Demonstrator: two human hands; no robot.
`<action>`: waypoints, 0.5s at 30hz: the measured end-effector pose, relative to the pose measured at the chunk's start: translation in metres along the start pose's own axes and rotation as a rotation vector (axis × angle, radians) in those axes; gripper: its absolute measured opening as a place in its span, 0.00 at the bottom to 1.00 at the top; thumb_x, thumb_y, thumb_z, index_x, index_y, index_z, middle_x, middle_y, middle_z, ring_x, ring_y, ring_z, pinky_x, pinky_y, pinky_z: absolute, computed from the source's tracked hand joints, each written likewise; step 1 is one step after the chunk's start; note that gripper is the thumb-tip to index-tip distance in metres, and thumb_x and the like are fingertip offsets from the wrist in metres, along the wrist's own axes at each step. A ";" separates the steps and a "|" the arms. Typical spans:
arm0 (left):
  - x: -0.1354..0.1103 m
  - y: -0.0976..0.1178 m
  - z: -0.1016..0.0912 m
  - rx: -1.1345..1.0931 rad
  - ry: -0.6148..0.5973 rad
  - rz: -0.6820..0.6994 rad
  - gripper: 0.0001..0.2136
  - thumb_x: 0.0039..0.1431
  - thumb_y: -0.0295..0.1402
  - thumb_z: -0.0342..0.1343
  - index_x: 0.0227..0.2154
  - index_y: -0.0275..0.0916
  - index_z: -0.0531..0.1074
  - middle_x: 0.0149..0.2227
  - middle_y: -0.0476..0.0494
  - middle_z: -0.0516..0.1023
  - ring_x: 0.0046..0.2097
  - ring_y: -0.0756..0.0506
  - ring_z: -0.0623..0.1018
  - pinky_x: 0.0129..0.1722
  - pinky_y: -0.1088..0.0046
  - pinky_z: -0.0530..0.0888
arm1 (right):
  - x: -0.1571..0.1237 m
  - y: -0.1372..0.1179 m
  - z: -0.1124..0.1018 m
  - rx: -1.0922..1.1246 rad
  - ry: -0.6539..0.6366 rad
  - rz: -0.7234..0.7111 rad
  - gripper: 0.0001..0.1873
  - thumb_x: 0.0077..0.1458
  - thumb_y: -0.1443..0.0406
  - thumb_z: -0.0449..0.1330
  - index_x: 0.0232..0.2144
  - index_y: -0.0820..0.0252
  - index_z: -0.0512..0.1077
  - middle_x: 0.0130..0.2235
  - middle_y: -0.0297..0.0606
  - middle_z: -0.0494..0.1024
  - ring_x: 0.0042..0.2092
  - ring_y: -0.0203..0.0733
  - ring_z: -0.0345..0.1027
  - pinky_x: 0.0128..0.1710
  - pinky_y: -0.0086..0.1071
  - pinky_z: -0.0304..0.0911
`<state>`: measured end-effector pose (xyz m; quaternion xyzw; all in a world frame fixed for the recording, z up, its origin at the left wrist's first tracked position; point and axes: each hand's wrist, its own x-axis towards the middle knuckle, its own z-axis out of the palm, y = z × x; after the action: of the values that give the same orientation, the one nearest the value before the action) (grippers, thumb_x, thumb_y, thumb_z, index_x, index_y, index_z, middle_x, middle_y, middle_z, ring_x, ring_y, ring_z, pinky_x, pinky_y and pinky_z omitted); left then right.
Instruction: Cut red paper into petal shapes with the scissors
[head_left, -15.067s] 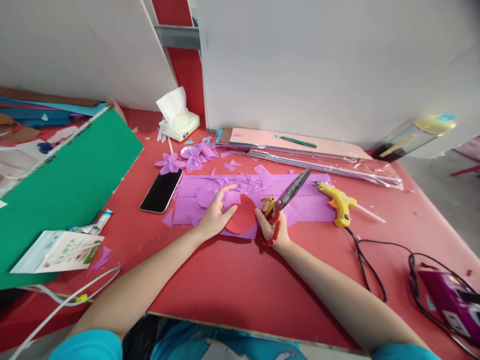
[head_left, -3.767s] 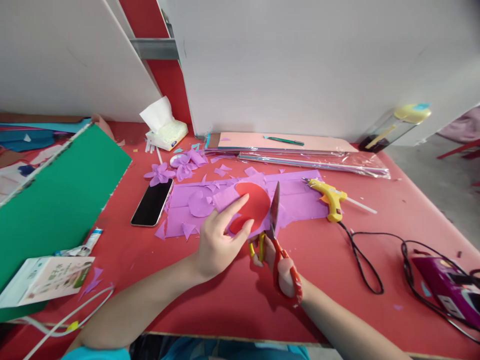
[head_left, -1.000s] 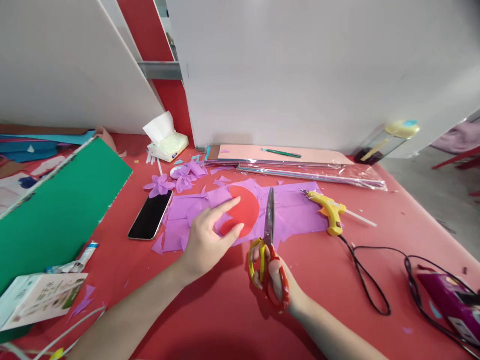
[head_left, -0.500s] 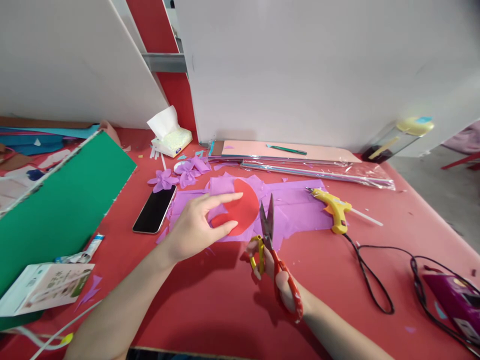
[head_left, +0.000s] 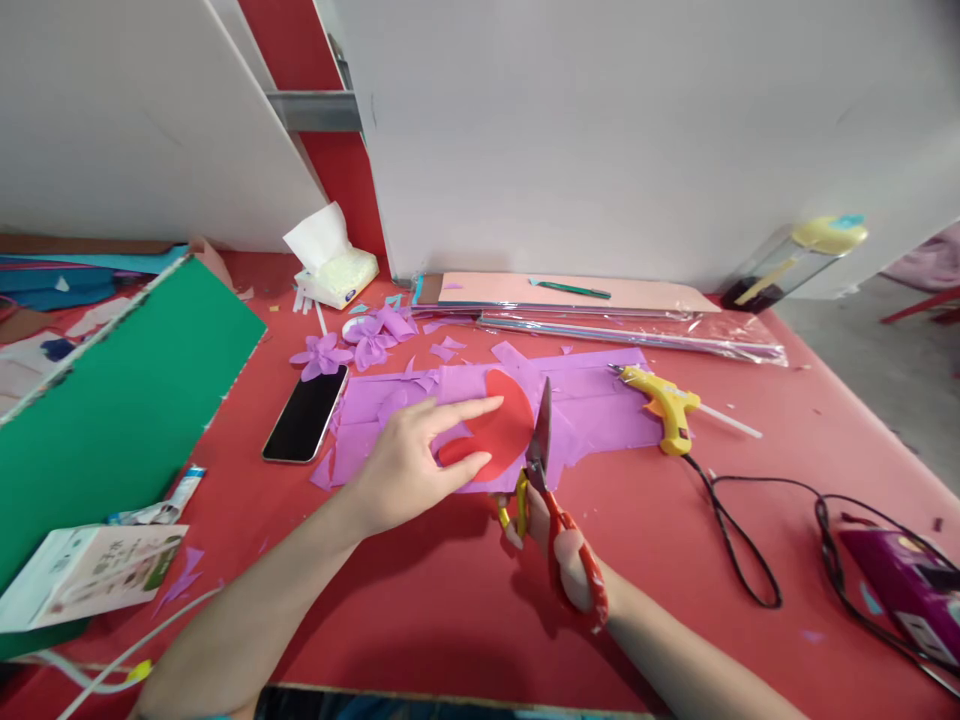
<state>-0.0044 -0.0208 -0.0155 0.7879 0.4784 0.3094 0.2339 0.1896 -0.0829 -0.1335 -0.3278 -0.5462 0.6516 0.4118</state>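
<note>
A red table (head_left: pixel 465 610) is taking up most of the view, with white panels (head_left: pixel 600 130) standing along its far edge. A big green sheet (head_left: pixel 112 400) is leaning in over the left side, its lower corner lying over a white printed box (head_left: pixel 90 575). Purple paper (head_left: pixel 592 405) is spreading across the middle of the table, strewn with cut scraps. Behind it, a long pink board (head_left: pixel 570 292) and a clear plastic sleeve (head_left: pixel 637 335) are lying side by side near the wall.

The left hand (head_left: pixel 412 455) is pressing flat on the purple paper, fingers spread and extended, thumb and forefinger bracketing a red circle (head_left: pixel 499 430) that is lying on the purple paper. The right hand (head_left: pixel 559 545) is gripping the scissors (head_left: pixel 544 480) through their red and yellow loops, fingers curled inside them; the blades are nearly together and pointing away from the person, just at the circle's right edge.

A black phone (head_left: pixel 305 414) is lying face up to the left of the paper, close to the left hand. A yellow glue gun (head_left: pixel 664 400) is resting on the paper's right edge, its black cord (head_left: pixel 735 540) looping toward a purple power strip (head_left: pixel 900 580). Purple paper flowers (head_left: pixel 360 345) and a tissue pack (head_left: pixel 337 270) are sitting farther back.
</note>
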 end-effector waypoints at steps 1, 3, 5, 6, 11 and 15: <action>-0.001 0.000 0.001 0.001 -0.008 -0.017 0.22 0.49 0.27 0.59 0.50 0.45 0.70 0.40 0.47 0.80 0.32 0.50 0.76 0.35 0.73 0.76 | 0.000 0.002 0.000 0.014 0.000 -0.006 0.36 0.48 0.35 0.43 0.46 0.53 0.61 0.31 0.35 0.59 0.29 0.39 0.50 0.30 0.37 0.58; -0.002 0.000 0.005 -0.017 -0.007 -0.031 0.22 0.51 0.28 0.58 0.50 0.46 0.70 0.43 0.46 0.79 0.36 0.48 0.77 0.39 0.71 0.76 | 0.000 0.005 0.001 0.045 0.013 -0.017 0.35 0.48 0.36 0.43 0.46 0.52 0.61 0.32 0.36 0.59 0.29 0.40 0.49 0.31 0.38 0.57; -0.003 -0.001 0.008 -0.049 -0.001 -0.028 0.21 0.52 0.29 0.58 0.51 0.46 0.69 0.45 0.47 0.78 0.41 0.47 0.77 0.43 0.69 0.75 | 0.000 0.006 0.001 0.061 0.019 -0.024 0.34 0.49 0.36 0.43 0.45 0.52 0.61 0.31 0.35 0.58 0.29 0.40 0.48 0.32 0.39 0.56; -0.003 -0.002 0.009 -0.061 0.001 -0.024 0.21 0.52 0.29 0.57 0.51 0.46 0.69 0.46 0.47 0.78 0.43 0.46 0.77 0.45 0.69 0.74 | 0.000 0.006 0.001 0.065 0.019 -0.028 0.33 0.49 0.36 0.43 0.45 0.52 0.62 0.31 0.35 0.58 0.29 0.40 0.49 0.32 0.39 0.56; -0.003 -0.003 0.013 -0.081 0.018 -0.007 0.21 0.52 0.28 0.57 0.50 0.45 0.69 0.47 0.47 0.78 0.45 0.47 0.76 0.47 0.69 0.73 | 0.002 0.006 0.003 0.102 0.028 -0.035 0.35 0.47 0.34 0.41 0.40 0.53 0.64 0.28 0.33 0.57 0.27 0.39 0.49 0.30 0.38 0.56; -0.003 -0.003 0.014 -0.079 0.023 -0.003 0.21 0.52 0.28 0.58 0.50 0.44 0.70 0.47 0.47 0.78 0.45 0.47 0.77 0.47 0.70 0.74 | 0.002 0.004 0.004 0.142 0.029 -0.013 0.38 0.46 0.34 0.42 0.45 0.53 0.64 0.29 0.34 0.58 0.27 0.39 0.49 0.29 0.37 0.56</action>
<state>0.0024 -0.0230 -0.0281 0.7736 0.4699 0.3366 0.2597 0.1847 -0.0830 -0.1366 -0.3037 -0.4946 0.6813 0.4461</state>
